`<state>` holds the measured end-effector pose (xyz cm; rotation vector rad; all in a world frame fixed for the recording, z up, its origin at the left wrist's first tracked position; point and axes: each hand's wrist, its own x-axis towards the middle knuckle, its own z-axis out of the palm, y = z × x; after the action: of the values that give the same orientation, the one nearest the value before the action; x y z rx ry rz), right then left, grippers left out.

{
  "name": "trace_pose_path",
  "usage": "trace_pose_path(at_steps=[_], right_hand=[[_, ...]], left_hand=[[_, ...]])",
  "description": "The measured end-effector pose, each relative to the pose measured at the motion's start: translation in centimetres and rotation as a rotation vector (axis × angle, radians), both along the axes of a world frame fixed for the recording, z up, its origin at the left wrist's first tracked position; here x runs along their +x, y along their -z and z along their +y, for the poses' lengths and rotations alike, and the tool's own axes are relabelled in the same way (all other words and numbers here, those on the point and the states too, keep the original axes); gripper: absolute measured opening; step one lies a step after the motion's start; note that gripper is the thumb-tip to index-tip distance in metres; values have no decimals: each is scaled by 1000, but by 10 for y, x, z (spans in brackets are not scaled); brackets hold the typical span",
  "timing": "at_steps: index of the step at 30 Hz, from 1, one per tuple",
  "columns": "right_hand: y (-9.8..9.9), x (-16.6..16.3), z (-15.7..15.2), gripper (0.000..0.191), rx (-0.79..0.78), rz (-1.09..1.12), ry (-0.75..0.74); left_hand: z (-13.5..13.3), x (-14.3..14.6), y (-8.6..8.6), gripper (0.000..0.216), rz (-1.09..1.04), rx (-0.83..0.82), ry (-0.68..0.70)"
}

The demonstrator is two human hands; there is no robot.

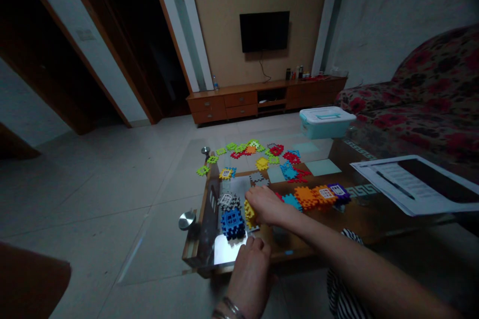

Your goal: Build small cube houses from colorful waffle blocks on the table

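My right hand point(265, 204) is closed over a stack of yellow interlocking puzzle pieces point(249, 215) standing on the glass tabletop. Nearer to me, my left hand point(252, 261) has curled fingers at the table's front edge; whatever they may hold is hidden. Just left of the yellow pieces sits a blue block of interlocking pieces point(232, 222), with a grey stack point(227, 201) behind it. To the right of my right hand stand light blue pieces point(292, 202), orange stacks point(305, 197) and a purple stack point(339, 192).
Loose green pieces point(231, 146), red pieces point(292, 157) and a yellow piece point(262, 163) lie farther back on the glass table. A teal lidded box point(325, 127) stands at the back right. Papers point(389, 182) with a pen point(394, 184) and a black phone-like slab point(437, 179) lie right.
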<state>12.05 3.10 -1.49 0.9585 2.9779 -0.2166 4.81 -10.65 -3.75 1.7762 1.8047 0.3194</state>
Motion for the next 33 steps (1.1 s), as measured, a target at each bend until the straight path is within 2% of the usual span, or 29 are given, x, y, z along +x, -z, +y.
trace_pose_path(at_steps=[9,17,26,29,33], right_hand=[[15,-7,-2,46,-10,-93,-17],[29,-9,-3,46,-28,-46,-78],[26,-6,-6,49,-56,-74,-113],[26,-6,-5,50,-58,-97,-135],[31,-3,-6,46,-27,-87,-112]], left_hand=[[-3,1,5,44,60,63,-25],[-3,5,0,50,107,-18,12],[-5,-3,16,44,29,68,-2],[-6,-3,16,42,140,44,50],[-3,1,6,51,360,-65,153]])
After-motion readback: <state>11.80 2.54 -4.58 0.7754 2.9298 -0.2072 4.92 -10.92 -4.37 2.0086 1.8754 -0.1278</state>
